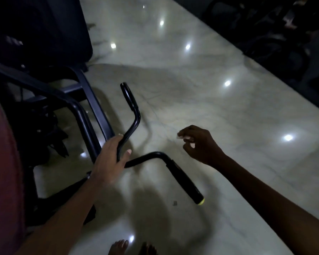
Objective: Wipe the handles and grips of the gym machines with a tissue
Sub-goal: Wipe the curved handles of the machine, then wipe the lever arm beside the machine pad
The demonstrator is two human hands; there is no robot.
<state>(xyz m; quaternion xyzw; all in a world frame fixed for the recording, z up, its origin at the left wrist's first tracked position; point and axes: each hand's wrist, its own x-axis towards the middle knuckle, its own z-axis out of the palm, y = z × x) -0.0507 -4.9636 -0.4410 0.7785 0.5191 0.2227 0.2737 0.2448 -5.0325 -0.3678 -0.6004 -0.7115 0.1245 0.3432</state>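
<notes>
A black gym machine handlebar forks into two bent arms. My left hand grips the bar where the arms join. The upper arm ends in a black grip pointing away from me. The lower arm ends in a black foam grip with a yellow-green end cap. My right hand hovers in the air right of the bars, above the lower grip, touching neither. Its fingers are curled and pinch a small pale tissue, mostly hidden in the fingers.
The dark machine frame and a black upright panel fill the left side. A maroon padded seat edge is at the far left. Glossy pale marble floor stretches ahead. More dark machines stand top right. Bare feet show below.
</notes>
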